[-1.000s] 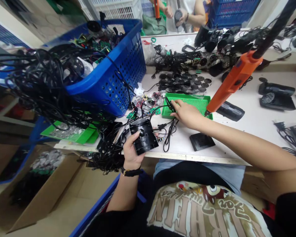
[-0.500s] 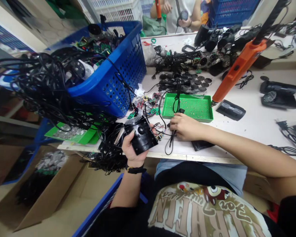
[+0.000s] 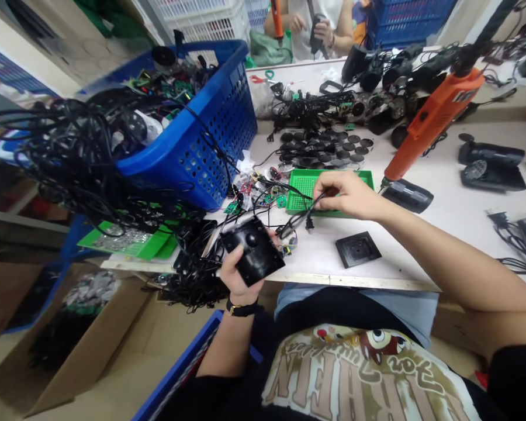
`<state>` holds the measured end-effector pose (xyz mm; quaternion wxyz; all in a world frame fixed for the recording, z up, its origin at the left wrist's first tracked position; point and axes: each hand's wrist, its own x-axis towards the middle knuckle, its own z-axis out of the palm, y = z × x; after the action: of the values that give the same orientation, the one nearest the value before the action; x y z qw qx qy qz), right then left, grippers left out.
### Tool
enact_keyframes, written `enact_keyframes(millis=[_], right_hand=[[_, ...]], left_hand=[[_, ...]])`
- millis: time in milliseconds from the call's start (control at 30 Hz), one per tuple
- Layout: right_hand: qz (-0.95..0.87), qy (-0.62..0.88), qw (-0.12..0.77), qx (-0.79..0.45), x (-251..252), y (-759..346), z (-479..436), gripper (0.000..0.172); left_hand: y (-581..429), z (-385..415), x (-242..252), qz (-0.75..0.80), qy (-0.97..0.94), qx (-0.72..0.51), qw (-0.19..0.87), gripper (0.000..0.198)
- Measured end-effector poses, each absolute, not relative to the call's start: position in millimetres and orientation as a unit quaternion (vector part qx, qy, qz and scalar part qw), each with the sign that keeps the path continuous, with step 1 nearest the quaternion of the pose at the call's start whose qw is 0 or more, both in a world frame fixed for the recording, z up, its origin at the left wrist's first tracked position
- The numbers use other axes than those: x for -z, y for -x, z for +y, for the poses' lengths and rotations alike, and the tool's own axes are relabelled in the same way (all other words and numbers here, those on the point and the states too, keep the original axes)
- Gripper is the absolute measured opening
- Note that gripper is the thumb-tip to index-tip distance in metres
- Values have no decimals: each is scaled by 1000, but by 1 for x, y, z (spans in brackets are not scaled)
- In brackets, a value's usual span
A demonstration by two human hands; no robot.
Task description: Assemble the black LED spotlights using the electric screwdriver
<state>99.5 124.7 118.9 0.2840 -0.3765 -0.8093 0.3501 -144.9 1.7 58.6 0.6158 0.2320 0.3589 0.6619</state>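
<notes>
A square black moulded-plastic housing point(image 3: 254, 251) with a round domed boss sits tilted in the person's left hand point(image 3: 241, 272), fingers curled beneath it and gripping it, just above the near edge of the white surface point(image 3: 442, 245). The right hand point(image 3: 348, 196) reaches forward on an outstretched arm, thumb and fingers closed in a pinch on a thin black rubbery cable point(image 3: 300, 219) ending in a small plug point(image 3: 309, 223), above a green perforated plastic tray point(image 3: 298, 202). Tiny circuit boards point(image 3: 263, 196) tangled with coloured wires lie just beyond the housing. A flat black square plate point(image 3: 358, 249) rests right of the hands; an orange electric screwdriver point(image 3: 433, 123) hangs just beyond the tray's right corner, and a blue perforated plastic basket point(image 3: 201, 158) stands at the surface's far-left side, draped with black cables.
</notes>
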Motion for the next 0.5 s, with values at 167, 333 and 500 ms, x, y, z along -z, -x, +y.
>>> enact_keyframes(millis=[167,333,500], right_hand=[[-905,305,166,-248,-131,-111,92,9],[-951,270,58,-141,-122,-106,47,14],[-953,243,46,-178,-124,-78,35,20]], left_hand=[[167,20,-81,371,-218,-640,637,40],[182,47,-104,430,-194,-587,657,29],[178,64,-122,449,-241,-507,695,31]])
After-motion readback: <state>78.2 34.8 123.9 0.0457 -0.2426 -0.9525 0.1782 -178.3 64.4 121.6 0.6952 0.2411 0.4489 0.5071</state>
